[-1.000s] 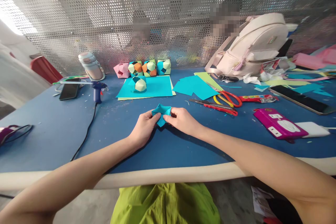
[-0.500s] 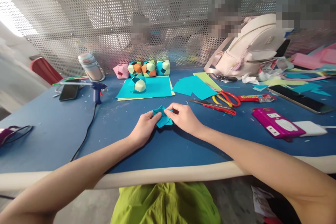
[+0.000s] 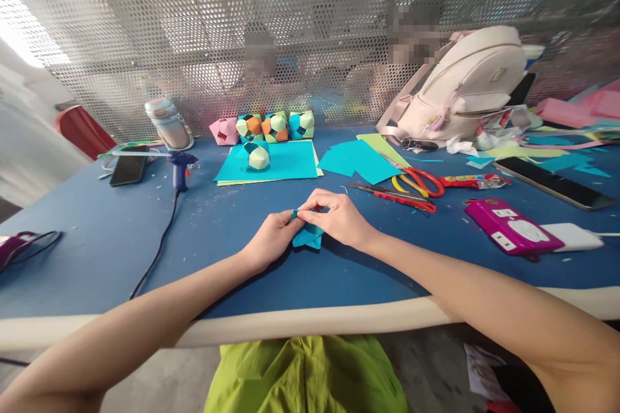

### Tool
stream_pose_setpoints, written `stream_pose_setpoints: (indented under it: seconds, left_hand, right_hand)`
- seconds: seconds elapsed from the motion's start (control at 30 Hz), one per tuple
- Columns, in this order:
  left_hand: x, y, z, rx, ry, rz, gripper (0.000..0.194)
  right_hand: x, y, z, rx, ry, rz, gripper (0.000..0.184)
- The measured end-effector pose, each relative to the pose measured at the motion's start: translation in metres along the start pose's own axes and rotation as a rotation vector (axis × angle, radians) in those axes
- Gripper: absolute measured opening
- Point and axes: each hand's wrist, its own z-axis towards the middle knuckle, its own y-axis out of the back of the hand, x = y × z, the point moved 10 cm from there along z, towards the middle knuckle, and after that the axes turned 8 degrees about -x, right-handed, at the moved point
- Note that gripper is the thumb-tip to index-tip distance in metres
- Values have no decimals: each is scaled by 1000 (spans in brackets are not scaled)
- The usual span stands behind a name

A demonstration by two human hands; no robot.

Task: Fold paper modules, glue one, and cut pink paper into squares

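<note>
Both hands meet over the blue table, pinching a small folded piece of turquoise paper (image 3: 308, 239). My left hand (image 3: 272, 239) is closed on its left upper edge, thumb on top. From the right, my right hand (image 3: 339, 216) grips the top edge, its thumb and fingertips close to the left thumb. The fingers cover much of the folded paper, so its full shape is hidden. Beyond the hands, a partly built ball of turquoise and pale green paper (image 3: 258, 157) sits on a stack of turquoise sheets (image 3: 290, 164).
Finished paper balls (image 3: 275, 127) line the back by the perforated metal screen (image 3: 310, 19). At right lie red-handled scissors (image 3: 426, 181), a craft knife (image 3: 394, 196), a magenta power strip (image 3: 518, 227) and a phone (image 3: 552, 182). A glue gun (image 3: 179, 171) stands left, its cord trailing forward.
The folded paper has tilted and shifted slightly down and right. My right fingers have moved left along its top, closer to my left thumb, covering more of it.
</note>
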Motion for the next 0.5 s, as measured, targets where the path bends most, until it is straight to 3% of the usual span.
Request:
stream_pose_setpoints:
  seconds: [0.17, 0.3, 0.5]
  left_hand:
    - [-2, 1, 1, -13, -29, 62, 37]
    - [2, 0, 1, -11, -6, 76, 36]
    - [6, -3, 2, 8, 1, 34, 35]
  right_hand:
    - [3, 1, 0, 8, -9, 19, 14]
    - [2, 9, 2, -36, -52, 56, 28]
    - [-42, 28, 14, -133, -185, -19, 44]
